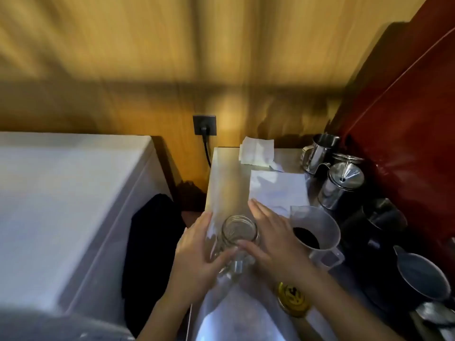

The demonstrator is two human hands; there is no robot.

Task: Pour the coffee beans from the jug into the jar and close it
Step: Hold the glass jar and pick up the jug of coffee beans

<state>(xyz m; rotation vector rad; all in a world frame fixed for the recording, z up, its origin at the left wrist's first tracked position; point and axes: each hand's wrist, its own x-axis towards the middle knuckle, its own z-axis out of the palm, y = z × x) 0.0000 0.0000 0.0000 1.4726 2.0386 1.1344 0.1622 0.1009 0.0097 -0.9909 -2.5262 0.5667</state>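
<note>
An open clear glass jar [239,230] stands upright on the metal counter [226,183], empty as far as I can tell. My left hand [199,254] wraps its left side and my right hand [268,237] presses against its right side. Just right of my right hand stands a translucent plastic jug [317,227] with dark coffee beans in its bottom. A yellow patterned jar lid [293,297] lies flat on the counter under my right forearm. The view is blurred.
White paper sheets [278,190] and a folded tissue [257,150] lie behind the jar. Steel pitchers [320,151], a steel pot [342,183] and dark jugs [418,274] crowd the right side by a red wall. A white appliance [69,205] sits left across a gap.
</note>
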